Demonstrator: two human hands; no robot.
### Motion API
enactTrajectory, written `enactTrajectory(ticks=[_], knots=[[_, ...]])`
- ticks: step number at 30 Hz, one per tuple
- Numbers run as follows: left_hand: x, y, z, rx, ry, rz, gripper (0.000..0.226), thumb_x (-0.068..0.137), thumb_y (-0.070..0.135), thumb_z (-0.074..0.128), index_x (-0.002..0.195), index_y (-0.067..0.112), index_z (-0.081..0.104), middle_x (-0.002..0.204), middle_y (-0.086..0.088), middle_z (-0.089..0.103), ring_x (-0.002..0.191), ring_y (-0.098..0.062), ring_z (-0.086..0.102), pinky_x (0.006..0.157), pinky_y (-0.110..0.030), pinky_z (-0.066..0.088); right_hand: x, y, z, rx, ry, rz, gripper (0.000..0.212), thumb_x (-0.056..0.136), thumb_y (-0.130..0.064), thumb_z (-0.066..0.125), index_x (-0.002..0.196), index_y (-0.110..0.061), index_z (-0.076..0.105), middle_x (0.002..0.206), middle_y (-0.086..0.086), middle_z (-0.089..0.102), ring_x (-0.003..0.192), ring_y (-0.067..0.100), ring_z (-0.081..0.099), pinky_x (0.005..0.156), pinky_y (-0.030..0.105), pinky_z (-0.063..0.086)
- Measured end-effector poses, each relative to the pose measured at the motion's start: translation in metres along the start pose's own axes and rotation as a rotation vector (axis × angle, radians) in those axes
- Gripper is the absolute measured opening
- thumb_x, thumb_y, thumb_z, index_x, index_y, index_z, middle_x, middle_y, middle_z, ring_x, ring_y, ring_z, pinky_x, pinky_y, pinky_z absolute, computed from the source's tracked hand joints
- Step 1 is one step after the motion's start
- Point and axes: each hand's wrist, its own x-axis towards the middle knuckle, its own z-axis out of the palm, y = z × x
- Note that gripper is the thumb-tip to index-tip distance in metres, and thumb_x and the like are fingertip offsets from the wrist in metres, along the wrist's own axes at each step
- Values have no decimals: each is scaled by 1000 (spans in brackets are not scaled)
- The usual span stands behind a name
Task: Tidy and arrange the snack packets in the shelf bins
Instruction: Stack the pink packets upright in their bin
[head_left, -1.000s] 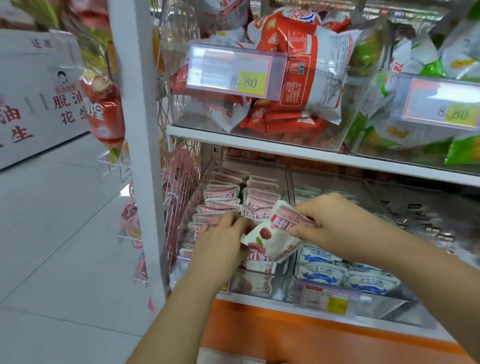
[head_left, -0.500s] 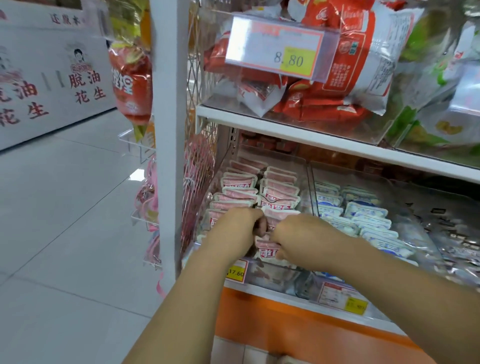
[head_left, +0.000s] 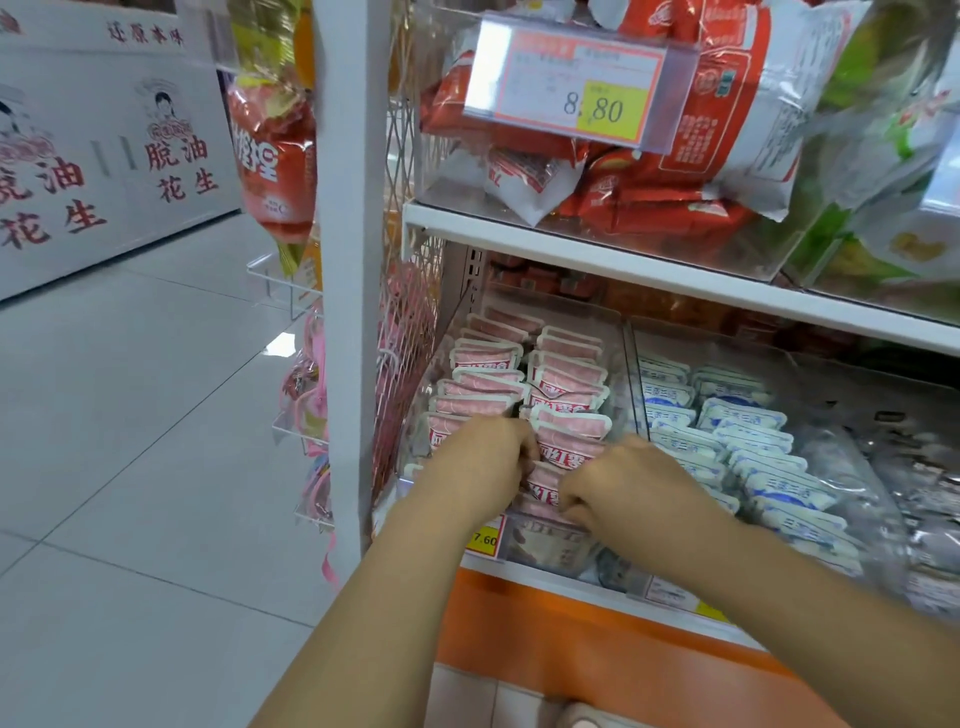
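Lower shelf (head_left: 597, 592), white front edge over an orange base, three clear bins side by side. Left bin (head_left: 626, 364): pink packets (head_left: 519, 384) standing in two rows. Middle bin (head_left: 779, 364): blue-and-white packets (head_left: 737, 415), also in rows. Right bin (head_left: 924, 405): silvery packets (head_left: 909, 467), blurred. Upper shelf (head_left: 623, 260): clear bin (head_left: 447, 171) of loosely piled red-and-white bags (head_left: 675, 208) with an 8.80 price tag (head_left: 587, 83) on its front. Green bags (head_left: 857, 234) sit beside it. White upright post (head_left: 353, 260) at the left end.
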Motion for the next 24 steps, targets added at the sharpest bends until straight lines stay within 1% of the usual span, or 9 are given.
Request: enactTrajectory(ticks=[3, 5, 7, 11, 15, 17, 19, 21, 24], knots=[[-4, 2, 1, 3, -42, 0, 19, 92, 9, 51, 94, 23, 64, 84, 5, 58, 87, -22, 60, 74, -31, 49, -1, 2, 0, 158, 0, -9, 18, 95, -26, 51, 97, -28, 69, 92, -6, 70, 83, 18, 58, 97, 30, 37], [-10, 2, -7, -76, -48, 11, 19, 93, 12, 53, 97, 24, 66, 92, 4, 65, 88, -19, 62, 77, -30, 51, -3, 12, -10, 369, -14, 14, 17, 92, -34, 56, 94, -29, 71, 86, -14, 69, 80, 8, 60, 85, 26, 45], [-19, -1, -21, -153, 66, 5, 22, 94, 13, 55, 107, 24, 68, 102, 5, 69, 92, -13, 64, 83, -30, 51, -1, 21, -21, 491, 67, 52, 17, 93, -32, 55, 96, -29, 71, 80, -19, 65, 75, 0, 57, 74, 24, 46], [-36, -17, -46, -65, 446, -18, 26, 92, 9, 55, 112, 22, 68, 109, 4, 69, 90, -19, 66, 85, -34, 52, 25, 21, -34, 441, 244, 68, 24, 96, -24, 50, 111, -29, 68, 107, -9, 70, 99, 14, 62, 87, 31, 49], [-35, -36, -34, 210, 464, 108, 33, 78, 6, 66, 107, 19, 71, 105, -3, 72, 99, -27, 66, 92, -47, 46, 66, 16, -30, 381, 143, 13, 21, 90, -20, 58, 105, -24, 72, 105, -4, 71, 97, 18, 64, 81, 31, 50], [-33, -35, -28, 257, 387, 112, 36, 82, 13, 66, 117, 21, 66, 116, 0, 68, 120, -26, 55, 102, -54, 35, 82, 15, -25, 310, 51, -10, 18, 85, -16, 61, 98, -20, 73, 99, -1, 72, 92, 20, 65, 75, 31, 51], [-33, -33, -23, 327, 262, 78, 43, 93, 24, 52, 136, 27, 49, 140, 9, 50, 143, -20, 23, 113, -53, 16, 91, 12, -21, 199, 18, -14, 14, 84, -14, 60, 88, -21, 72, 87, -1, 69, 87, 23, 63, 74, 30, 46], [-33, -33, -20, 374, 203, 44, 44, 98, 30, 41, 142, 31, 37, 149, 13, 34, 147, -14, -2, 116, -49, 4, 95, 9, -19, 126, 68, -16, 15, 86, -16, 56, 79, -20, 68, 76, -1, 63, 82, 23, 59, 86, 33, 38], [-34, -32, -22, 362, 189, 41, 35, 100, 28, 38, 134, 35, 44, 144, 15, 37, 146, -11, -9, 116, -44, 2, 95, 8, -22, 209, 172, -22, 18, 91, -27, 58, 84, -16, 70, 80, 0, 69, 81, 20, 59, 93, 32, 32]])
